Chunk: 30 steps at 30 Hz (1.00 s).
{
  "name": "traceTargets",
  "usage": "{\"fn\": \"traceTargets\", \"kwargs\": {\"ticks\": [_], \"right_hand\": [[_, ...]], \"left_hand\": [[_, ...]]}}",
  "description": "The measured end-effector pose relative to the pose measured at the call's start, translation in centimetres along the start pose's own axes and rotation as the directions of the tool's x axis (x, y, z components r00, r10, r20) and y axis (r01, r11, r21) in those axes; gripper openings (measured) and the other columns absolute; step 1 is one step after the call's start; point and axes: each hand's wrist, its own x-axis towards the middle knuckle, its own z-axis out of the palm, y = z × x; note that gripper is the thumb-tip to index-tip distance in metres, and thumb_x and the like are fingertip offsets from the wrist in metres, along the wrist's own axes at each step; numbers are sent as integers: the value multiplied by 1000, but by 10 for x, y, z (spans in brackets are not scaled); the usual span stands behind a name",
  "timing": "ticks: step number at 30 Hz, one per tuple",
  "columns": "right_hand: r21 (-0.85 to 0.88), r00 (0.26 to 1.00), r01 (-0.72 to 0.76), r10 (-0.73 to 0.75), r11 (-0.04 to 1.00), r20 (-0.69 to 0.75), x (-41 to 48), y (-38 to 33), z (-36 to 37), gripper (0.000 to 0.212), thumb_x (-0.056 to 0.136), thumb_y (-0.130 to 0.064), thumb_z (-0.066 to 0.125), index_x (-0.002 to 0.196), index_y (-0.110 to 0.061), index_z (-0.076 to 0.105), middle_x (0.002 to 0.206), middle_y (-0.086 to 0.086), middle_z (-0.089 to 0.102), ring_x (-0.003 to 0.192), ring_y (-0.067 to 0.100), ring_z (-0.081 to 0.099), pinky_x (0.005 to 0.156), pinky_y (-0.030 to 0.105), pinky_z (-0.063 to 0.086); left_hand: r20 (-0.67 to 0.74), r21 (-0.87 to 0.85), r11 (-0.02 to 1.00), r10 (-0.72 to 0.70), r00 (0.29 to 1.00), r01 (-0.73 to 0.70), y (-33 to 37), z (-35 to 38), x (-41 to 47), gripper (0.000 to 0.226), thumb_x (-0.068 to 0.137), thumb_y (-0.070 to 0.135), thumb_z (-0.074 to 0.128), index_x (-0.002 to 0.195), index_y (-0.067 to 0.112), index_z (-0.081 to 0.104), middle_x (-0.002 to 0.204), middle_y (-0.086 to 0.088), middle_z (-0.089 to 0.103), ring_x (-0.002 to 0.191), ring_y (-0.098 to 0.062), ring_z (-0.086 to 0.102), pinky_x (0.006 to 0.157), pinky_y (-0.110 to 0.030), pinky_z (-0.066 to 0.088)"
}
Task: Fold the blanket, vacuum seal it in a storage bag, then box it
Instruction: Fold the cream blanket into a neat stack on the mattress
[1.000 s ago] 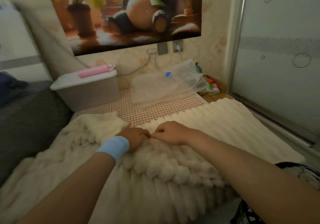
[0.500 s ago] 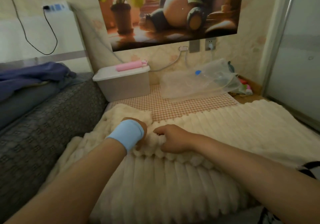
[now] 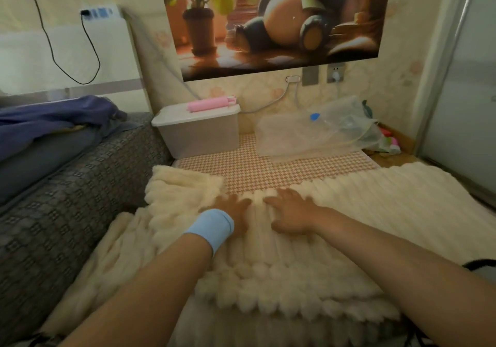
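Now flat on the cream blanket [image 3: 335,212]: left hand [image 3: 234,212] and right hand [image 3: 291,213], side by side. Fingers spread, gripping nothing.

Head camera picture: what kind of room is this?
Probably a bedroom or living room at home. A fluffy cream blanket lies spread over a checked mat, a grey sofa stands alongside, and a cartoon poster hangs on the wall.

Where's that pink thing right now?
The pink tube lies on the lid of the white box, far left of centre against the wall, with the clear bag to its right.
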Motion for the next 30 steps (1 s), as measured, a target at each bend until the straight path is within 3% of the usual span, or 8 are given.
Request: {"fn": "traceTargets", "kwargs": {"ticks": [2, 4, 7, 9, 12, 16, 19, 30], "right_hand": [[-36, 972, -8, 16, 999, 233, -2, 13, 7, 78, 95, -54, 52, 158, -44, 8, 168, 3, -6, 154, 28, -2, 122, 55, 9], [96, 978, 42, -61, 994, 200, -2, 24, 2, 65, 97, -43, 56, 156, -36, 30, 166, 1, 18, 152, 24, 19, 121, 38, 20], [315, 985, 87, -33, 945, -172, 6, 50, -20, 39, 96, -14, 54, 132, -24, 64, 142, -2, 57, 133, 16, 50, 101, 20, 34], [134, 950, 12, 30, 991, -310, 14, 80, -26, 45, 95, -5, 47, 132, -25, 62, 139, 0, 58, 131, 21, 50, 106, 29, 35], [-280, 948, -226, 144, 933, -284, 17, 120, -27, 46, 100, -19, 43, 145, -27, 43, 147, 6, 44, 137, 29, 36, 114, 51, 26], [-94, 979, -197, 191, 976, -66, 21, 146, -25, 69, 98, -38, 48, 159, -32, 16, 160, 7, 29, 149, 30, 21, 118, 59, 12], [-150, 978, -208, 202, 966, -55, 33, 145, -26, 57, 93, -38, 55, 147, -38, 38, 145, 1, 50, 136, 29, 41, 117, 61, 17], [-308, 748, -330, 49, 892, -661, 98, 137, -122, 30, 90, -26, 54, 120, -24, 57, 123, 9, 52, 116, 32, 45, 91, 42, 33]], "left_hand": [[307, 157, 974, -204, 930, 162, -12, 10, 11, 70, 96, 51, 44, 153, 16, 21, 156, -12, 28, 138, -32, 36, 111, -43, 34], [377, 223, 949, -296, 878, 224, -18, 3, 17, 66, 96, 44, 46, 149, 8, 30, 150, -15, 38, 133, -32, 43, 108, -41, 39], [115, 291, 944, -195, 974, 155, -4, -22, 31, 47, 101, 27, 40, 145, 10, 40, 151, -10, 39, 136, -27, 40, 110, -39, 35], [-43, 229, 966, -111, 993, 118, 8, -29, 53, 39, 99, 19, 44, 138, 12, 49, 143, -8, 48, 129, -26, 49, 105, -37, 41], [-123, 105, 994, -5, 992, 18, 15, -18, 83, 54, 92, 17, 54, 144, 21, 40, 145, -5, 45, 130, -26, 47, 106, -37, 42], [-31, -44, 998, 44, 999, -45, 21, 10, 104, 75, 84, 32, 60, 151, 31, 25, 153, -4, 35, 139, -27, 37, 113, -38, 33], [-62, -16, 999, 45, 997, -47, 19, 12, 112, 76, 84, 34, 58, 151, 30, 22, 152, -3, 37, 138, -25, 38, 112, -38, 34], [-455, 94, 994, -14, 891, 64, -19, -131, 172, 43, 96, 31, 41, 139, 26, 43, 143, -9, 49, 129, -32, 48, 105, -44, 41]]}}
